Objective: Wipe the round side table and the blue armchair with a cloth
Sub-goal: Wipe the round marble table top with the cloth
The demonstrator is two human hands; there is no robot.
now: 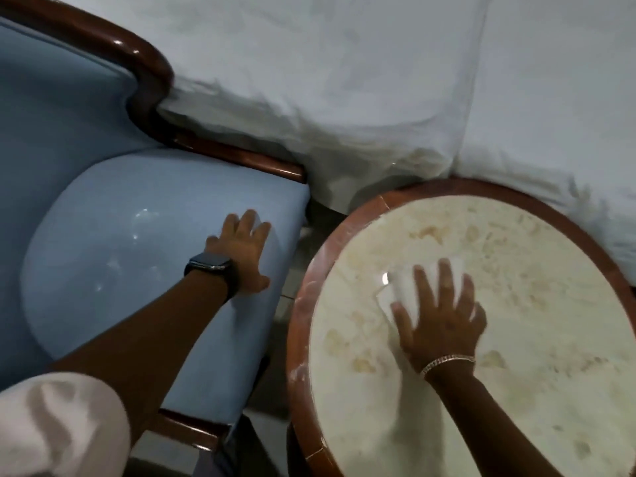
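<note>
Here the cloth [409, 287] lies flat beneath the right hand's [444, 325] splayed fingers [421, 287].

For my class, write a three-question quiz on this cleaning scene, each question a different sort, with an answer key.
1. True or false: the right hand presses a white cloth flat on the round cream marble-topped side table.
2. Where does the left hand rest? A) the table's rim B) the light blue upholstered armchair seat C) the white bed sheet
3. Fill in: the left wrist wears a dark ____; the right wrist wears a silver chain bracelet.

Key: 1 true; 2 B; 3 watch.
</note>
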